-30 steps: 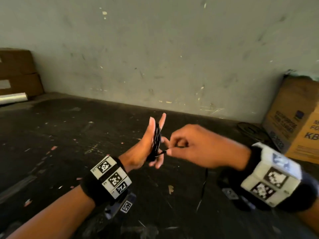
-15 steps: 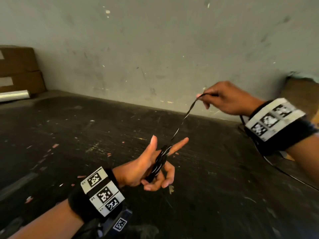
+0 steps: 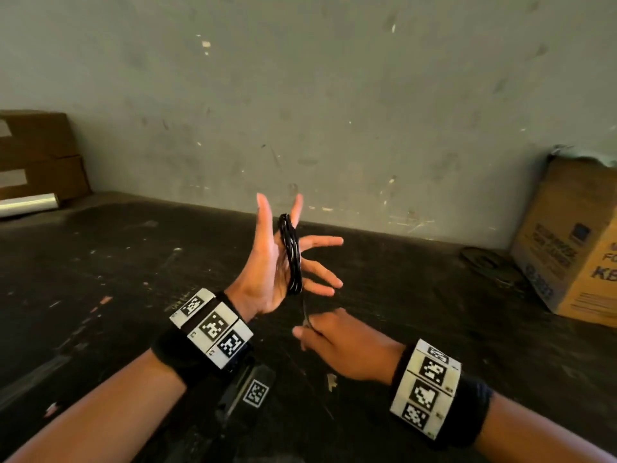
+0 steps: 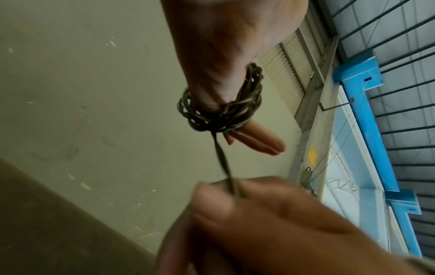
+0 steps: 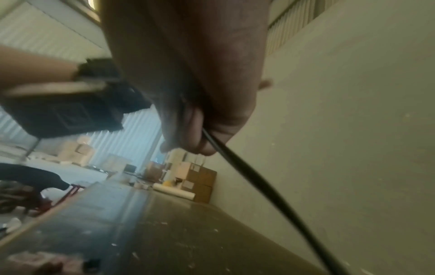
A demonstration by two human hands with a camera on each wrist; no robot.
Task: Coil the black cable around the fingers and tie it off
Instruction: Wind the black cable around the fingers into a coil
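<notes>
My left hand [image 3: 267, 262] is raised above the dark tabletop with its thumb and fingers spread straight. A black cable coil [image 3: 292, 259] of several turns wraps around its fingers, plainly seen in the left wrist view as a tangled ring [image 4: 221, 108]. From the bottom of the coil a taut strand [image 4: 223, 160] runs down to my right hand [image 3: 337, 342], which sits just below the left hand and pinches the cable. In the right wrist view the cable [image 5: 247, 171] leaves the curled right fingers [image 5: 207, 141] and trails down out of frame.
A brown cardboard box [image 3: 574, 242] stands at the right against the grey wall, with a dark coil [image 3: 484, 262] lying beside it. Stacked brown boxes [image 3: 36, 155] and a white roll [image 3: 26, 205] sit at the far left. The dark tabletop [image 3: 133, 279] is scuffed and speckled.
My right hand has swung from high at the upper right down to just below the left hand, carrying the cable with it. The left hand rose and spread its fingers.
</notes>
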